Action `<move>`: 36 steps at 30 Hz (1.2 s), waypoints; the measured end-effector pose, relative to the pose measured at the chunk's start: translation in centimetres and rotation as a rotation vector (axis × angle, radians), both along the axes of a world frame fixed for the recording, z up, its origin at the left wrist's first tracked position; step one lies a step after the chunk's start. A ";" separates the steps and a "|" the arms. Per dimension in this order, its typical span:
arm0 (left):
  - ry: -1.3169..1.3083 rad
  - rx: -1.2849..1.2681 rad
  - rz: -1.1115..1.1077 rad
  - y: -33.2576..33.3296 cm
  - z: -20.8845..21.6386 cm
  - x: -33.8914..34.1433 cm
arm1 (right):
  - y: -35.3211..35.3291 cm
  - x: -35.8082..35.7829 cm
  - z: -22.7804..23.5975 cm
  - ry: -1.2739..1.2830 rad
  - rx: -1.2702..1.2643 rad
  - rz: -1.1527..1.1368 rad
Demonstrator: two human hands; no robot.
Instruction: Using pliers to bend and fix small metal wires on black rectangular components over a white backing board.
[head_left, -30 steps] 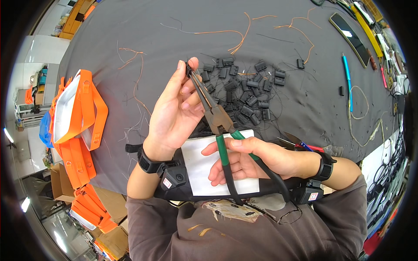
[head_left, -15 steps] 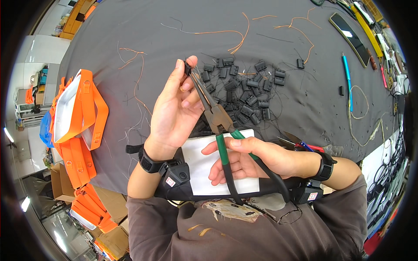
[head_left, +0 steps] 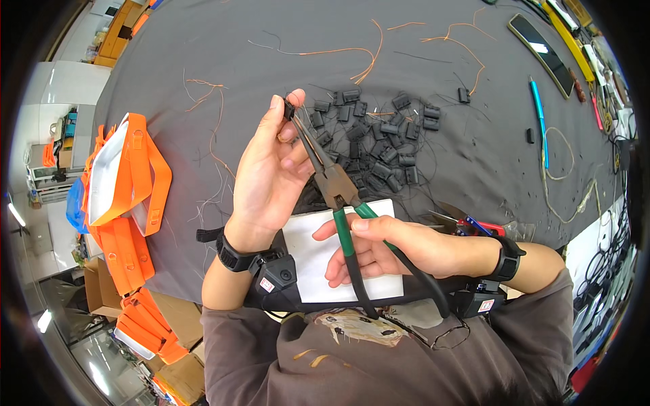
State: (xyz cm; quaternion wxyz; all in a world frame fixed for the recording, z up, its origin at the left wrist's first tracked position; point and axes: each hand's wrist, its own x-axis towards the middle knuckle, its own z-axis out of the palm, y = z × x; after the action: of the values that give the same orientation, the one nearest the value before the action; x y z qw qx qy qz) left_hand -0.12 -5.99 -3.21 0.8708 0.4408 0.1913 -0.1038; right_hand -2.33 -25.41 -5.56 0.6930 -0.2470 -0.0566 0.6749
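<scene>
Between the thumb and fingertips of my left hand (head_left: 265, 177) is a small black cylindrical part (head_left: 290, 110), raised above the dark cloth. My right hand (head_left: 428, 247) grips long-nose pliers (head_left: 334, 185) by their green and black handles, with its thumb over one handle. The long jaws point up and left, their tips at the black part; whether they clamp it or a thin wire on it I cannot tell. Just beyond my hands lies a heap of similar black parts (head_left: 381, 170) with thin dark wires. A white sheet (head_left: 313, 264) rests beneath the pliers' handles.
Orange straps (head_left: 158, 177) hang at the table's left edge, above cardboard boxes (head_left: 177, 319). Loose copper-coloured wires (head_left: 372, 64) lie across the dark cloth. Toward the right are a phone (head_left: 542, 54), a blue pen (head_left: 539, 115), scissors (head_left: 447, 220) and a red-handled tool (head_left: 492, 229).
The whole view has shifted slightly. Both hands keep nearly the same pose, and the pliers' tips stay at the black part.
</scene>
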 end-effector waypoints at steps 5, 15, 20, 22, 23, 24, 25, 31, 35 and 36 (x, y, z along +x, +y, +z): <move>-0.012 0.023 -0.010 0.1 0.0 0.0 | 0.0 -0.1 -0.1 -0.009 -0.009 0.001; -0.006 0.030 0.020 0.1 -0.2 0.0 | 0.0 -0.1 0.2 -0.025 -0.037 0.015; -0.005 0.051 0.021 0.0 -0.1 0.0 | 0.1 -0.1 0.1 -0.013 -0.040 0.013; -0.033 0.095 -0.005 -0.2 0.0 0.0 | 0.0 0.0 0.2 -0.016 -0.037 0.009; -0.046 0.119 -0.015 -0.2 0.0 -0.1 | 0.0 0.0 0.2 -0.017 -0.033 0.010; -0.061 0.143 -0.019 -0.1 0.0 -0.1 | 0.0 0.0 0.2 -0.005 -0.030 0.012; -0.075 0.169 -0.022 0.0 -0.2 -0.2 | 0.1 0.1 0.1 0.006 -0.026 0.015; -0.268 0.090 -0.255 0.5 -0.1 0.0 | -0.1 -0.7 -0.4 0.010 0.153 -0.054; -0.441 -0.293 -0.398 0.3 -1.1 0.2 | -0.2 -1.0 -0.6 -0.066 0.229 -0.021; -0.486 -0.410 -0.457 0.3 -1.5 0.5 | -0.2 -1.0 -0.7 -0.089 0.245 -0.005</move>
State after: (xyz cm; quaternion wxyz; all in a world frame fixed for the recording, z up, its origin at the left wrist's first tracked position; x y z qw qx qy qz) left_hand 0.34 -5.69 -4.71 0.9151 0.3007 -0.1483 -0.2240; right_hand -3.33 -25.63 -6.29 0.7165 -0.1902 -0.1686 0.6497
